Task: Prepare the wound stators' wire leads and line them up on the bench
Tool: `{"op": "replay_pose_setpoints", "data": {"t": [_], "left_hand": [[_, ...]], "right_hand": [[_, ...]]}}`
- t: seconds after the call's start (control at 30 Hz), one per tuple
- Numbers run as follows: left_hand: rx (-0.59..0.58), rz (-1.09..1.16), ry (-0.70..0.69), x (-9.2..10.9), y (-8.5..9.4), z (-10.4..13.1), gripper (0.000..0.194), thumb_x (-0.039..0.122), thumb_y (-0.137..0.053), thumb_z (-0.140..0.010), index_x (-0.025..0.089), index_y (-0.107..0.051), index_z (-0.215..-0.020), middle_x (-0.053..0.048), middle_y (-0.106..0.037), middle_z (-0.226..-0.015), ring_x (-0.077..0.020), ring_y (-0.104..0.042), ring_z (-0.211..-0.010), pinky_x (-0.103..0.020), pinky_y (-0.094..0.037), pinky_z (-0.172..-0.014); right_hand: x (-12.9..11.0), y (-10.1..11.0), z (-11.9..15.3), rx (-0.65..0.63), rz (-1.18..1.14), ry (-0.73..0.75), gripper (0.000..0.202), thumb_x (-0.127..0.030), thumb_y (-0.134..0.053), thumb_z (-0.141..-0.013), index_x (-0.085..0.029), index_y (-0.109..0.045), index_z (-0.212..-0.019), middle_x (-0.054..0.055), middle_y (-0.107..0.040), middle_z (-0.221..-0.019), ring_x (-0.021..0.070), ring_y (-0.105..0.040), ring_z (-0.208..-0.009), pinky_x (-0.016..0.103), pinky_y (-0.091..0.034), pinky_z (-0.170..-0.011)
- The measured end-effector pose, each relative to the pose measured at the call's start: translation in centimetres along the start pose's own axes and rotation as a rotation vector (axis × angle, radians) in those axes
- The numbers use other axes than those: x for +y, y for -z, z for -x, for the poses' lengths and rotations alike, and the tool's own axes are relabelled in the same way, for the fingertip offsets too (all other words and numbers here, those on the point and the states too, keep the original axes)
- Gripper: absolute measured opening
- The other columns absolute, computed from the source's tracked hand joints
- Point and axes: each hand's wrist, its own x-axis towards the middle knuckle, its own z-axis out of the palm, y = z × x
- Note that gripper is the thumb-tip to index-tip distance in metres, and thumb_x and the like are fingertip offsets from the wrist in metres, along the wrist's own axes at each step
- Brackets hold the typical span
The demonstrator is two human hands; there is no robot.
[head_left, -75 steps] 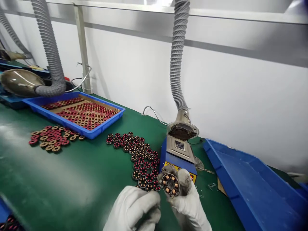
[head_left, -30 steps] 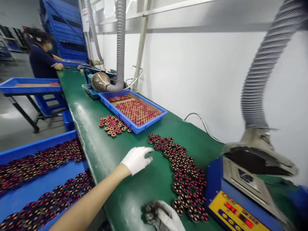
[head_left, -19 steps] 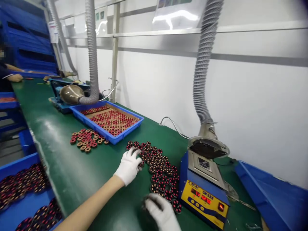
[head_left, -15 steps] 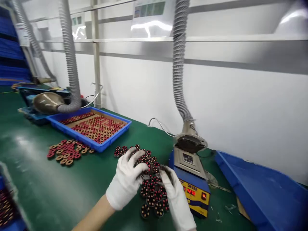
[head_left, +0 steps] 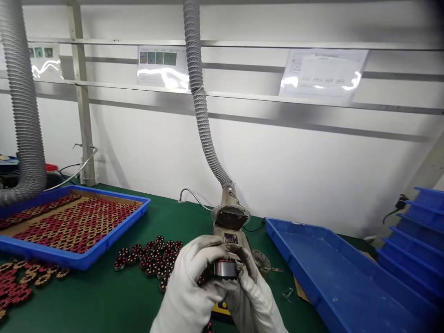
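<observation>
One dark, shiny-sided part (head_left: 225,269) pinched between both gloved hands: left hand's (head_left: 192,280) fingers curled at its left end, right hand's (head_left: 255,289) at its right. Finger gaps narrow, part-width. Held in front of metal-topped unit (head_left: 231,238); round wound parts (head_left: 157,259) left of it on green bench (head_left: 114,305).

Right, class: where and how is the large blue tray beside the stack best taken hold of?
Grip the tray probably by its long left rim, hooked over, coming from the left: that raised wall faces the right hand, while stacked trays stand toward the other side.
</observation>
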Motion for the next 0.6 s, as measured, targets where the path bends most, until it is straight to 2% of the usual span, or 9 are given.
{"op": "replay_pose_setpoints", "data": {"t": [0.1, 0.27, 0.4, 0.5, 0.6], "left_hand": [[0.069, -0.172, -0.163, 0.0, 0.0, -0.1, 0.024, 0.032, -0.055, -0.083, 0.022, -0.051, -0.104, -0.006, -0.053, -0.115, -0.0212, -0.048, -0.107, -0.035, -0.041, -0.091], [-0.012, -0.082, -0.081, -0.5, 0.1, 0.3, 0.025, 0.031, -0.054, -0.083, 0.022, -0.048, -0.106, -0.005, -0.053, -0.113, -0.0176, -0.049, -0.105, -0.031, -0.041, -0.090], [-0.116, -0.091, -0.157, -0.8, 0.6, 0.3, 0.023, 0.031, -0.049, -0.087, 0.020, -0.048, -0.107, -0.006, -0.055, -0.111, -0.0177, -0.048, -0.107, -0.031, -0.040, -0.091], [-0.139, -0.102, -0.210, -0.7, 0.7, 0.2, 0.021, 0.029, -0.045, -0.089, 0.017, -0.047, -0.106, -0.007, -0.055, -0.108, -0.0181, -0.047, -0.107, -0.033, -0.041, -0.090], [-0.116, -0.204, -0.287, -0.3, 0.6, 0.1, 0.019, 0.023, -0.044, -0.088, 0.014, -0.050, -0.103, -0.009, -0.056, -0.107, -0.0210, -0.046, -0.107, -0.037, -0.038, -0.090]], "right_hand": [[-0.3, -0.2, -0.2, -0.032, 0.127, 0.040, 0.033, -0.032, -0.077, -0.060, -0.026, -0.068, -0.091, 0.004, -0.069, -0.092, 0.0188, -0.061, -0.089, 0.030, -0.046, -0.084], [-0.5, -0.2, -0.3, -0.065, 0.169, 0.020, 0.031, -0.041, -0.067, -0.069, -0.023, -0.067, -0.094, 0.007, -0.067, -0.093, 0.0204, -0.062, -0.086, 0.034, -0.045, -0.084], [-1.5, 0.6, -0.3, -0.153, 0.367, 0.105, 0.031, -0.035, -0.078, -0.056, -0.024, -0.068, -0.084, 0.005, -0.066, -0.086, 0.0208, -0.061, -0.084, 0.029, -0.048, -0.074], [-2.3, 1.0, -0.1, -0.223, 0.546, 0.145, 0.023, -0.029, -0.077, -0.058, -0.025, -0.070, -0.080, 0.004, -0.064, -0.085, 0.0202, -0.060, -0.082, 0.028, -0.047, -0.072], [-2.2, 0.7, -0.1, -0.174, 0.568, 0.247, 0.009, -0.027, -0.074, -0.063, -0.025, -0.069, -0.070, 0.002, -0.063, -0.076, 0.0165, -0.059, -0.075, 0.026, -0.046, -0.068]]}}
